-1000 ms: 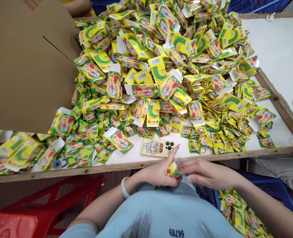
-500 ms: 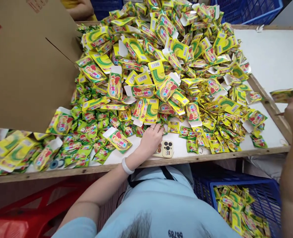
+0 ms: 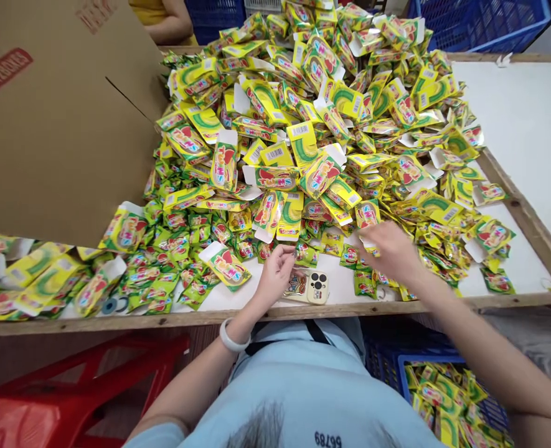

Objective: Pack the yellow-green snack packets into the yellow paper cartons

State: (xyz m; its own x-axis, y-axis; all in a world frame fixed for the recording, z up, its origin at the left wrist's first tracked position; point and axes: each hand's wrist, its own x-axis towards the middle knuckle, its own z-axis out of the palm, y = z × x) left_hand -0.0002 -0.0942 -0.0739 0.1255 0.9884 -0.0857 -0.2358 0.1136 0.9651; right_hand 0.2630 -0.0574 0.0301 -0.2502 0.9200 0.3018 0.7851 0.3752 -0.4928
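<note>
My left hand (image 3: 276, 272) is at the front of the table, beside a phone (image 3: 318, 287) in a cream case. Its thumb and fingers close on the edge of a small green candy packet (image 3: 307, 254). My right hand (image 3: 391, 252), smeared by motion, hovers over the front right of the pile with fingers curled. Just beyond its fingertips lies a yellow-green candy box (image 3: 367, 213) lettered "TWINS"; whether they touch it I cannot tell. Around both hands lie loose candy packets (image 3: 156, 277) and open-flapped boxes, such as one tilted box (image 3: 226, 266) left of my left hand.
A large brown carton (image 3: 65, 137) stands at the left. A wooden strip (image 3: 518, 211) divides the white tabletop (image 3: 527, 124) at the right. A blue crate (image 3: 399, 373) with filled boxes sits below the edge, near a red stool (image 3: 93, 398). Another person's arm (image 3: 175, 25) shows at the back.
My right hand has come in from the far right to the front of the pile; the box it held now lies at the right edge. My left hand has drawn its fingers together around a packet.
</note>
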